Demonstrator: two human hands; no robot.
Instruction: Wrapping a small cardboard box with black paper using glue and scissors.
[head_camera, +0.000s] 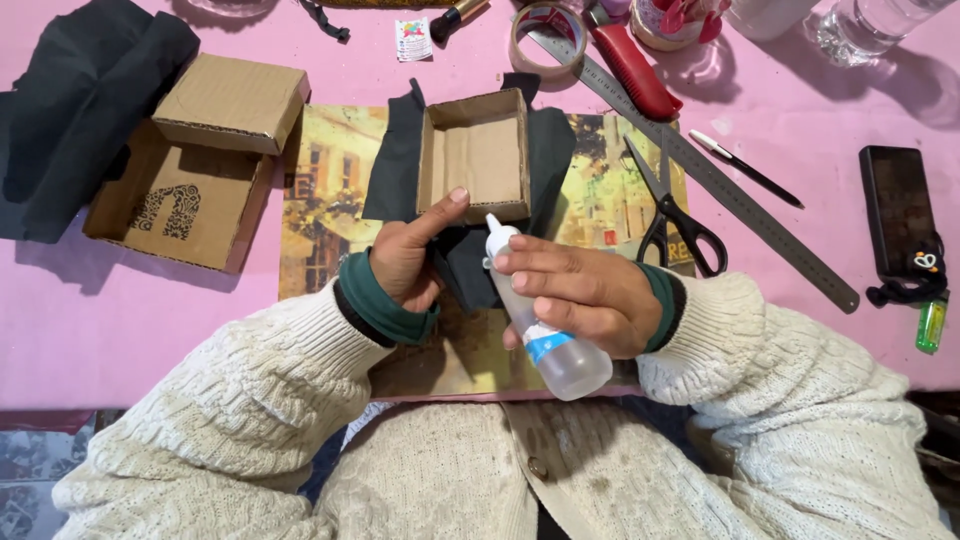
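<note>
Your right hand (590, 295) is wrapped around a translucent plastic glue bottle (540, 315), its long axis slanting up-left so the nozzle points at the near wall of the small open cardboard box (475, 155), just ahead on black fabric (550, 160). Your left hand (410, 255), nearer, presses its thumb on that corrugated wall.

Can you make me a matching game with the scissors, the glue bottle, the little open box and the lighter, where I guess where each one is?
Things:
1. scissors
2. glue bottle
3. little open box
4. lighter

Places:
A. on black fabric, in the middle
B. held in the right hand
C. far right on the pink table
D. beside the metal ruler

Pairs: 1-D, 2-B, 3-A, 4-C
</note>
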